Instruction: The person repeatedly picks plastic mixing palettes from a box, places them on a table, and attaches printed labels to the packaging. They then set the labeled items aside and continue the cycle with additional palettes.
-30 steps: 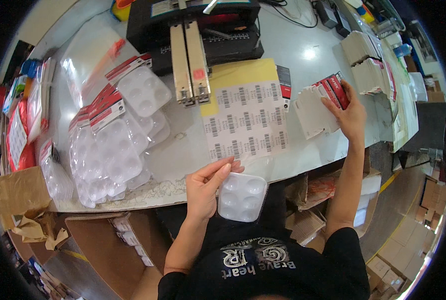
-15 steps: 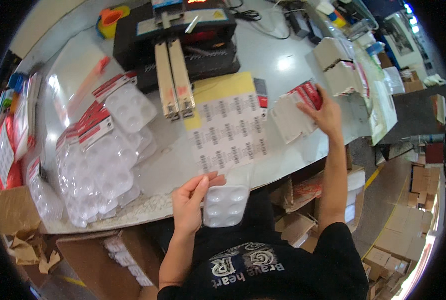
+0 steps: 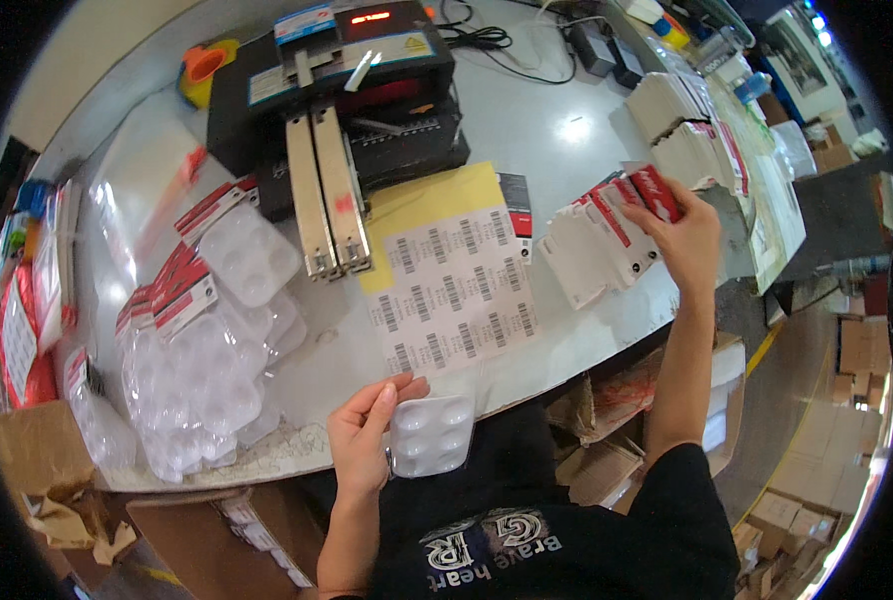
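My left hand [image 3: 363,437] pinches the edge of a white plastic paint palette [image 3: 432,437] with six round wells, held over my lap at the table's front edge. Thin clear film shows faintly above the palette. At the right, my right hand [image 3: 694,240] has thumb and fingers closed on a red-and-white card [image 3: 655,193], at the upper right of a fanned pile of such cards [image 3: 575,252]. Between the hands lies a sheet of barcode labels [image 3: 452,290] with a yellow backing. One more card [image 3: 516,205] lies at the sheet's right edge.
Bagged palettes with red header cards [image 3: 202,370] are heaped at the left. Behind the labels stands a black machine [image 3: 387,140] with two metal rails [image 3: 329,190]. An orange-and-yellow tape dispenser [image 3: 207,68] sits at the back left. Stacks of cards [image 3: 667,105] stand back right.
My right hand has shifted slightly right, tilting the red card up from the pile. My left hand and the palette appear a little lower and further left; the whole view has shifted too.
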A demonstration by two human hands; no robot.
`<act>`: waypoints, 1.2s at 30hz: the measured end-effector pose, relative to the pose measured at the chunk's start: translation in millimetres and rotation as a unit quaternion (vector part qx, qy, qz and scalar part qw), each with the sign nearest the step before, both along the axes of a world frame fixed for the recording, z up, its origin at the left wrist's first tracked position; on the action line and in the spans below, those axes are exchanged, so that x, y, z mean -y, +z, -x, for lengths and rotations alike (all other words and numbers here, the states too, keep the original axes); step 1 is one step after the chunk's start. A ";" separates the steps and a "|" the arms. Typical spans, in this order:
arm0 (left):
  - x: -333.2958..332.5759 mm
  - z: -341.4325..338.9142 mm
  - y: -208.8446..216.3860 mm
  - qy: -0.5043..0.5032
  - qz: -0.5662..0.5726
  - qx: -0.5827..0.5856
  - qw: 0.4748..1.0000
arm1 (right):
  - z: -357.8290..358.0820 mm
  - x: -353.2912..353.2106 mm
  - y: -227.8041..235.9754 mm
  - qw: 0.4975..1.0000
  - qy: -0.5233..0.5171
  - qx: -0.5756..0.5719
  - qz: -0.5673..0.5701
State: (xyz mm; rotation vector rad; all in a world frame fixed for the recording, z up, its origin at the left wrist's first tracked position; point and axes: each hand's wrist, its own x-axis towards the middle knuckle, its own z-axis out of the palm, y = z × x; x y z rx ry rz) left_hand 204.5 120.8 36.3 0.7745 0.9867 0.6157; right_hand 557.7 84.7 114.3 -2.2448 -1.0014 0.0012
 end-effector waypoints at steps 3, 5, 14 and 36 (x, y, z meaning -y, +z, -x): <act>-2.7 -1.7 -3.7 -0.010 0.006 0.001 1.000 | -11.7 -5.5 0.0 0.998 0.050 -0.016 0.020; -2.5 -5.1 -6.2 -0.009 0.009 0.008 1.000 | -19.9 -6.7 -2.7 0.989 0.080 0.028 0.125; 0.0 -12.5 -9.5 -0.032 0.009 0.028 0.999 | -55.7 -7.4 -9.9 0.953 0.134 -0.001 0.271; -9.9 -4.5 13.3 0.009 -0.051 -0.004 0.999 | 56.4 8.0 32.8 0.978 0.136 0.085 0.132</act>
